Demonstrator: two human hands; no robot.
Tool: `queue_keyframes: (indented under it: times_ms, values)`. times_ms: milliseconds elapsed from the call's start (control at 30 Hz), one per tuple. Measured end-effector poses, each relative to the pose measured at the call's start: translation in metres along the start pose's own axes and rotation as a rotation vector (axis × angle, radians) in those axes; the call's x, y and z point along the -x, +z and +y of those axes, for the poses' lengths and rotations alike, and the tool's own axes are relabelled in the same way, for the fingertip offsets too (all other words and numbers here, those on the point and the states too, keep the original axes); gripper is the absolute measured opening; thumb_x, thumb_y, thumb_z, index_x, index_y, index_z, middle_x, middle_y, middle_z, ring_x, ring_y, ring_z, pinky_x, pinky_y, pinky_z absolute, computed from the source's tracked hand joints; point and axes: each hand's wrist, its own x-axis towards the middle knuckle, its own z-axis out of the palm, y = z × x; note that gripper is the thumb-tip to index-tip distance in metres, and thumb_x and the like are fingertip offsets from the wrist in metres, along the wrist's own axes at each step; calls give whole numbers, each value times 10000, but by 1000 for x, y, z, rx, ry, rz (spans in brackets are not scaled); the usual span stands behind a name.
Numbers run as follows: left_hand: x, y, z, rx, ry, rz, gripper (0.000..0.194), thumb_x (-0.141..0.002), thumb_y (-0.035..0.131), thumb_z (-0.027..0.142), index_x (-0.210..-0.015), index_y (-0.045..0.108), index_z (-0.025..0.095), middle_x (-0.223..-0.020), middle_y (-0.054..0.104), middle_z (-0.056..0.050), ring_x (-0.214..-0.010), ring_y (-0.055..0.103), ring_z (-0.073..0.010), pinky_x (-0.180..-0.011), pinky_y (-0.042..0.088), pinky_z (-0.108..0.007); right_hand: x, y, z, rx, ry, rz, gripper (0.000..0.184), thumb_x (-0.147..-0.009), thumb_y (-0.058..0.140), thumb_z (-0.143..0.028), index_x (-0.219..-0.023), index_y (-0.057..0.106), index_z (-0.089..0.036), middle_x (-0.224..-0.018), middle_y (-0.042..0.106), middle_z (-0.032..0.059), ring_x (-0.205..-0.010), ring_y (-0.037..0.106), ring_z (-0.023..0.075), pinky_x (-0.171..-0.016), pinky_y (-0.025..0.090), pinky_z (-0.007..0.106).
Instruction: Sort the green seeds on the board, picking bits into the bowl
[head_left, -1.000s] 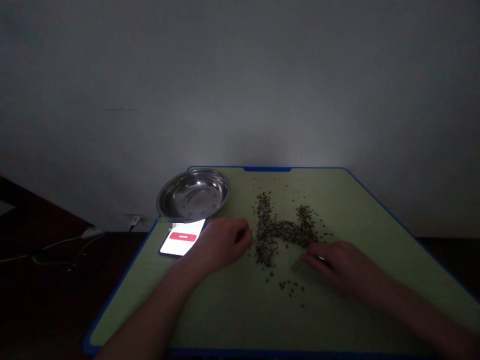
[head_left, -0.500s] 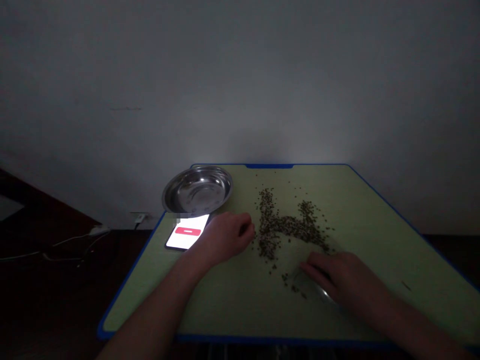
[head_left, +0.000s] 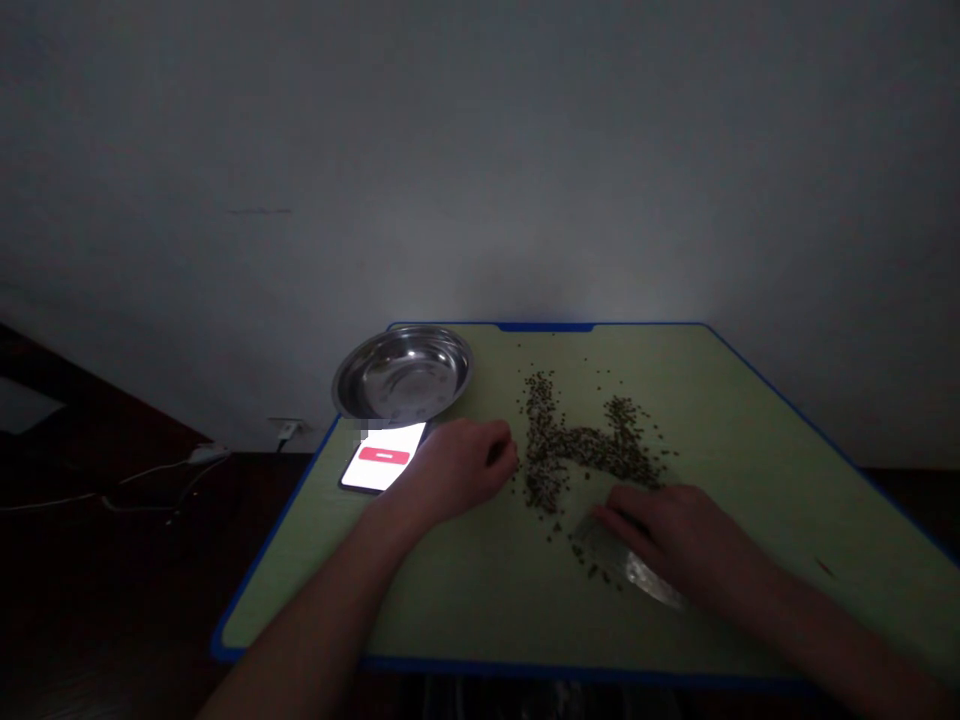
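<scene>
Small dark grains or beans lie scattered in a rough H-shaped spread on the pale green table. My left hand is closed at the left edge of the spread, its fingers curled; whatever may be in them is hidden. My right hand is closed on a clear, shiny plastic piece, low over the table in front of the grains. Dim light keeps me from telling whether it is a bag or a thin container. A few grains show along its left side.
A wide stainless steel basin stands at the table's back left. A phone with a lit screen lies just in front of it, partly behind my left forearm. A thin dark sliver lies at right. White cables run on the left.
The view has shifted slightly. My right hand has tilted the clear plastic piece a little, so more of its shiny side shows. My left hand stays curled beside the grains.
</scene>
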Motion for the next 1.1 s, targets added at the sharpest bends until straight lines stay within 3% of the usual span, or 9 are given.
queue_keyframes:
  times_ms: [467, 1100]
  values:
    - [0, -1, 3, -5, 6, -11, 267, -868, 431, 296, -661, 542, 169, -575, 512, 8, -505, 392, -91, -523, 205, -271, 5, 3, -19, -77, -99, -78, 338, -953, 462, -335, -687, 628, -210, -571, 675, 19, -504, 657, 184, -490, 324, 304]
    - [0, -2, 5, -10, 15, -22, 291, -874, 428, 315, -655, 551, 169, -562, 503, 7, -493, 379, -93, -515, 195, -272, 12, 0, -35, -88, -160, -72, 367, -954, 459, -318, -643, 622, -213, -526, 657, 1, -452, 626, 157, -462, 279, 301]
